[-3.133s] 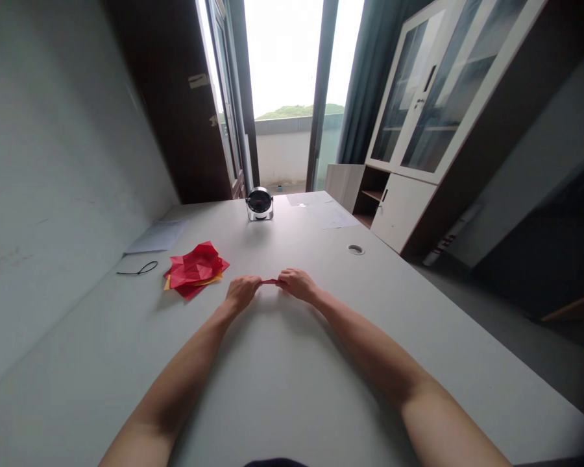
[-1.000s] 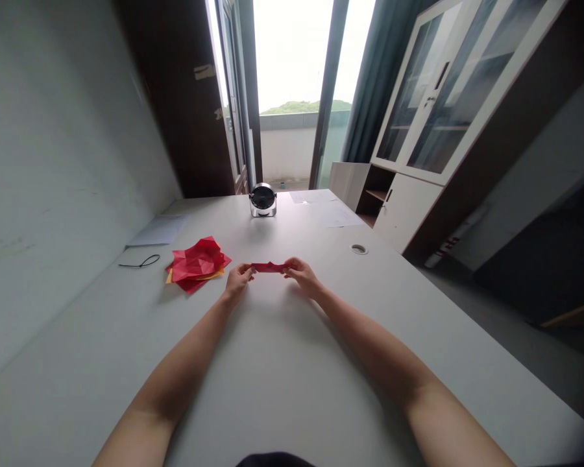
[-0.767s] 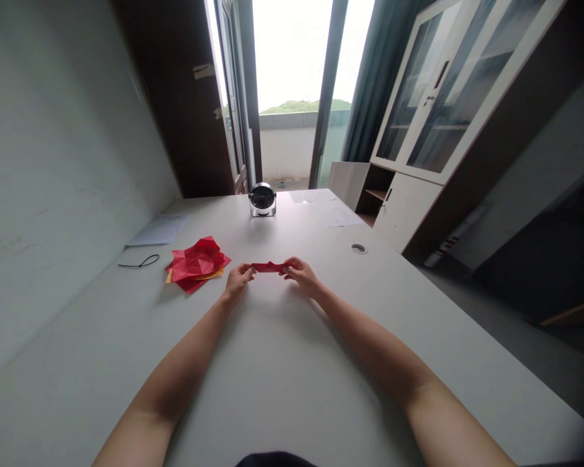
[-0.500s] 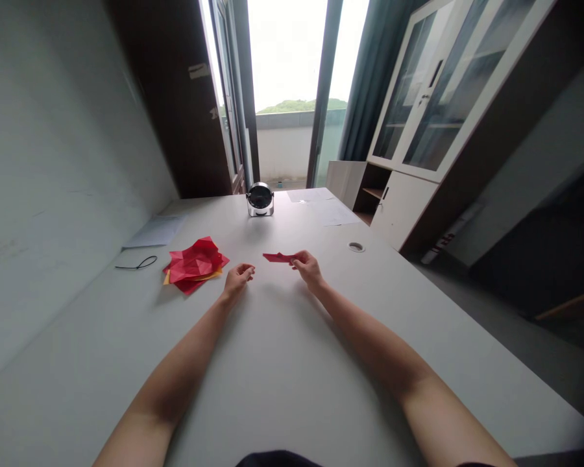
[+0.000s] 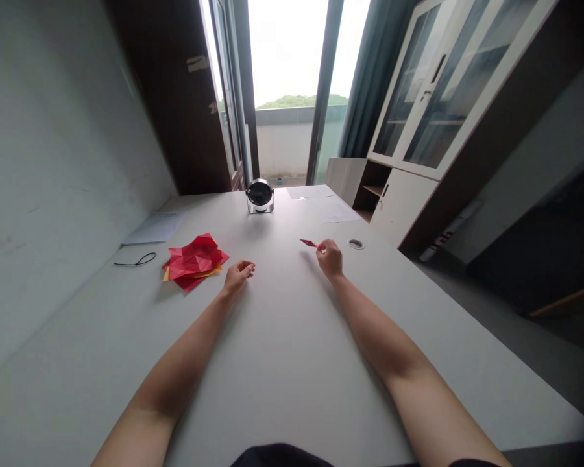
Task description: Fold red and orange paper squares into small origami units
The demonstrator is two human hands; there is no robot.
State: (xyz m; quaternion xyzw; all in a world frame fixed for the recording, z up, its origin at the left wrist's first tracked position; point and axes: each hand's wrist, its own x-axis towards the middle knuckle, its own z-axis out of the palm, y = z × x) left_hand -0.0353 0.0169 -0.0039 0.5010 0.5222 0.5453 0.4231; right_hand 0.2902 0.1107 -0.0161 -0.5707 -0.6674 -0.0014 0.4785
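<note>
My right hand [image 5: 329, 258] is closed in a pinch on a piece of folded red paper [image 5: 308, 243]. The paper's narrow pointed end sticks out to the left, just above the white table. Part of it is hidden behind the fingers. My left hand [image 5: 239, 275] rests on the table with its fingers loosely curled and a little apart, and nothing shows in them. Left of that hand lies a loose stack of creased red paper sheets [image 5: 194, 258], with a yellow-orange sheet [image 5: 205, 277] peeking out beneath.
A round black lamp-like device in a silver frame [image 5: 260, 196] stands at the far side. A white-rimmed cable hole [image 5: 355, 244] is right of my right hand. A black cable tie [image 5: 139, 261] and white papers [image 5: 154, 228] lie left; more sheets [image 5: 339, 213] lie far right.
My right hand has moved right and slightly away from me, carrying the folded red paper, which now shows a narrower, pointed side. My left hand stays in place, its fingers slightly looser.
</note>
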